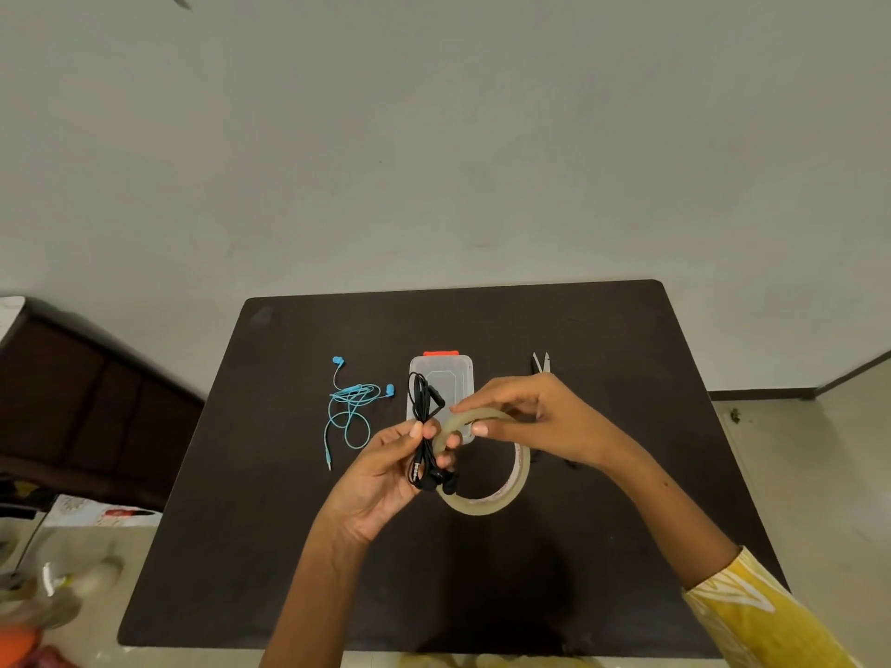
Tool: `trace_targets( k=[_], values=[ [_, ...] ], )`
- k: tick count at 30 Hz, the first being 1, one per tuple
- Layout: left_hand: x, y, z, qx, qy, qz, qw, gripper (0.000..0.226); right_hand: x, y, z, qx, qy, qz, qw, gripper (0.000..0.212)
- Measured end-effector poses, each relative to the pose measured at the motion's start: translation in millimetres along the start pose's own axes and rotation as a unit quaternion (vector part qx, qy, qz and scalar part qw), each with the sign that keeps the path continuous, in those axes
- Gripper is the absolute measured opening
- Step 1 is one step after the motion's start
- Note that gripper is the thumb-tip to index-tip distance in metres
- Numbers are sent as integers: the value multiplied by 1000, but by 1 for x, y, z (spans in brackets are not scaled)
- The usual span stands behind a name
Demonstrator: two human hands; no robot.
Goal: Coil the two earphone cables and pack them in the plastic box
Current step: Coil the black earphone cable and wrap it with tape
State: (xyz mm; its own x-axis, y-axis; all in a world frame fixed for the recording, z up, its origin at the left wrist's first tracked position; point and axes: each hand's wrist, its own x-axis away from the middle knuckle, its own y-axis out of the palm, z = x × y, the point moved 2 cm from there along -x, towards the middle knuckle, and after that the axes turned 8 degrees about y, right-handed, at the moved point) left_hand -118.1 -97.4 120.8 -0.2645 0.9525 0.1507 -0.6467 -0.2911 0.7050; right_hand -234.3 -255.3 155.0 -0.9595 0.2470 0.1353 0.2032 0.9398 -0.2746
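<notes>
My left hand (pixel 395 470) pinches a folded bundle of black earphones (pixel 424 426) between thumb and fingers, held upright above the table; its earbuds and plug hang at the bottom. A roll of clear tape (pixel 501 494) hangs in front of that hand, and my right hand (pixel 525 417) grips its upper edge, thumb and forefinger close to the left fingers. Loosely tangled blue earphones (pixel 352 407) lie on the table to the left. Behind my hands sits the clear plastic box (pixel 443 378) with an orange latch, lid closed, partly hidden.
Small scissors (pixel 540 364) lie right of the box, mostly behind my right hand. The dark table (pixel 627 474) ends near a white wall at the back. A dark cabinet (pixel 72 402) stands to the left, with clutter on the floor below it.
</notes>
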Motion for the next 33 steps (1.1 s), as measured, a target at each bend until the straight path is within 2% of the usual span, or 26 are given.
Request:
trace_targets(
  k=[8,13,18,33],
  values=[
    [2,-1,6,-40,-13,-24,999,21,3,-9,4,-38,24,19,999,21],
    [3,0,13,-93,-26,-35,995,24,5,-6,-6,35,4,-53,998,19],
    [2,2,11,-116,-41,-62,991,24,5,-4,-13,85,-24,-87,992,16],
    [2,3,4,-142,-29,-74,987,23,7,-8,-11,25,7,-112,993,13]
  ],
)
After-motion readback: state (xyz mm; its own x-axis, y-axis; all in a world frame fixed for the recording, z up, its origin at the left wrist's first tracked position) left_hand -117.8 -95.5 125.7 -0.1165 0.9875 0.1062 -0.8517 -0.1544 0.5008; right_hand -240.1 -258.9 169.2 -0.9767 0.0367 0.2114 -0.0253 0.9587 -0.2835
